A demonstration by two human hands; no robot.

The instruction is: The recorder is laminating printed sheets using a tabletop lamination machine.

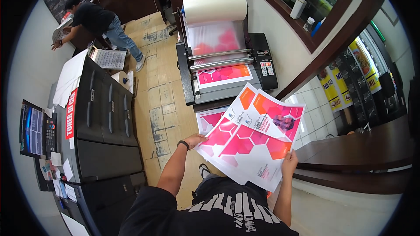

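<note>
Printed sheets [261,150] with pink and orange hexagon patterns and some writing are spread between my two hands, one overlapping another. My left hand [196,140] pinches their left edge. At the right edge, my right hand [290,163] grips them from the side. Beyond them stands a roll laminator [223,95] with a lit red display. A similar pink sheet [224,74] lies on its feed table, its far end at the metal rollers [223,64]. Behind the rollers, more pink print shows through the film below a large white roll [215,6].
On the left stands a large dark printer [108,157] with a screen panel [32,129]. Another person [95,23] bends at the far left, holding a sheet. More prints [211,118] lie under the laminator's front edge. A dark wooden counter [354,147] is at the right.
</note>
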